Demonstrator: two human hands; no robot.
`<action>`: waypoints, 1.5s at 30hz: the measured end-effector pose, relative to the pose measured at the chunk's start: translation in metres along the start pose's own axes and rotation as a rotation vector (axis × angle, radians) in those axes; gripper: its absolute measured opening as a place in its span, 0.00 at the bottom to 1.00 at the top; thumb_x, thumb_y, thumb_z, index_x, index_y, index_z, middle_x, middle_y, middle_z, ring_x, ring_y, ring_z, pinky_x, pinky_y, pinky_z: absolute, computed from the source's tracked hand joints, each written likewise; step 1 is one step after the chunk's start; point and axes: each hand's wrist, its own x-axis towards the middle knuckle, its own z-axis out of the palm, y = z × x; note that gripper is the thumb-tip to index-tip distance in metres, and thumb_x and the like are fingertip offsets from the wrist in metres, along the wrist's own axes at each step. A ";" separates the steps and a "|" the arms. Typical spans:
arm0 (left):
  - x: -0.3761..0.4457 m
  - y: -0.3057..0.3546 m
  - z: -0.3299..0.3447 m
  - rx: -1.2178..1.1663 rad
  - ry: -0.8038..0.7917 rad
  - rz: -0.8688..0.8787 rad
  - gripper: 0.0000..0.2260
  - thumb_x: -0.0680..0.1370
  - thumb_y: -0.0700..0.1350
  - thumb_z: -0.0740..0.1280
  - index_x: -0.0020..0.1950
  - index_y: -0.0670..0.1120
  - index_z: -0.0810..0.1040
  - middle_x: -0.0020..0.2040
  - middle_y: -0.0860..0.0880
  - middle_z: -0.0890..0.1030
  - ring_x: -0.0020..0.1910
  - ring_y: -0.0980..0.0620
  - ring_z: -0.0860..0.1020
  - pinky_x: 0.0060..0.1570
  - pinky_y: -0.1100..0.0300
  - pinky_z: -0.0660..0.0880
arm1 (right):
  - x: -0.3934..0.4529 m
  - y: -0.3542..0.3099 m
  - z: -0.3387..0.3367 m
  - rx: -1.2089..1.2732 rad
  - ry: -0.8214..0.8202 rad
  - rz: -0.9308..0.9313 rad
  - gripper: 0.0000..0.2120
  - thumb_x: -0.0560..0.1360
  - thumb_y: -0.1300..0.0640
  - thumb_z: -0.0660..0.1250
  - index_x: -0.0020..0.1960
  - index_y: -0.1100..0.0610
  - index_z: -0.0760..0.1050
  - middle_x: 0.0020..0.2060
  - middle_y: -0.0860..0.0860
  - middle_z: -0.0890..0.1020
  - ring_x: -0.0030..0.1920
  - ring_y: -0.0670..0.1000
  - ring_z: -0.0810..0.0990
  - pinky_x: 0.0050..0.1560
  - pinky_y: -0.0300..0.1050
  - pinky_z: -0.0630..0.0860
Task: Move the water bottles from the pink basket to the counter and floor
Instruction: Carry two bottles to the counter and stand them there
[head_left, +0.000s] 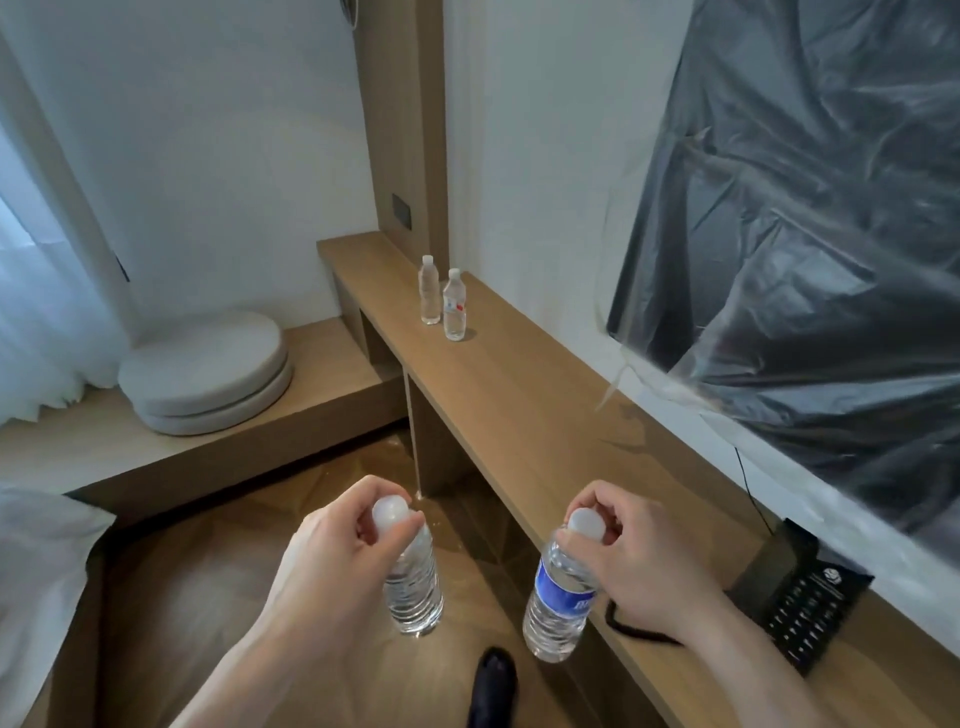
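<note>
Two water bottles are held by their necks, one in each hand, above the wooden floor (218, 597) beside a long wooden counter (519, 415). The unlabelled bottle (413, 587) is gripped by the left hand (332, 551), whose fingers and thumb are curled around the white cap; its long axis is close to vertical, cap up, base down toward the floor. The blue-labelled bottle (558, 597) is pinched at the cap by the curled fingers and thumb of the right hand (639, 561); it hangs cap up, slightly tilted, with its base swung a little leftward, just off the counter's front edge.

Farther along the counter, near the wall, two more bottles are seen standing upright, caps up: a plain clear bottle (429, 291) and, just beside it, a red-and-blue-labelled bottle (454, 306). A black telephone (800, 597) lies on the counter at the right, a plastic-covered screen (805, 218) is mounted above it, and a round cushion (208, 374) rests on a low platform at the left.
</note>
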 end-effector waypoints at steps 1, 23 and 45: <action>0.019 -0.003 0.003 0.005 -0.016 0.006 0.05 0.77 0.55 0.74 0.49 0.57 0.81 0.38 0.61 0.80 0.35 0.56 0.77 0.31 0.60 0.76 | 0.018 0.001 0.001 0.007 0.009 0.008 0.08 0.76 0.44 0.74 0.46 0.46 0.77 0.39 0.41 0.83 0.42 0.43 0.83 0.36 0.38 0.82; 0.453 -0.036 0.087 0.034 -0.268 0.059 0.07 0.78 0.58 0.72 0.52 0.59 0.79 0.40 0.53 0.83 0.37 0.57 0.81 0.34 0.60 0.79 | 0.374 0.031 -0.009 0.075 0.124 0.212 0.09 0.71 0.49 0.76 0.42 0.49 0.77 0.31 0.49 0.78 0.30 0.43 0.69 0.33 0.38 0.68; 0.761 -0.145 0.155 0.206 -0.745 0.345 0.07 0.78 0.54 0.71 0.54 0.57 0.77 0.35 0.53 0.80 0.35 0.57 0.78 0.37 0.59 0.74 | 0.632 0.026 0.107 0.077 0.321 0.652 0.04 0.75 0.53 0.73 0.47 0.44 0.80 0.47 0.39 0.83 0.47 0.42 0.82 0.48 0.43 0.82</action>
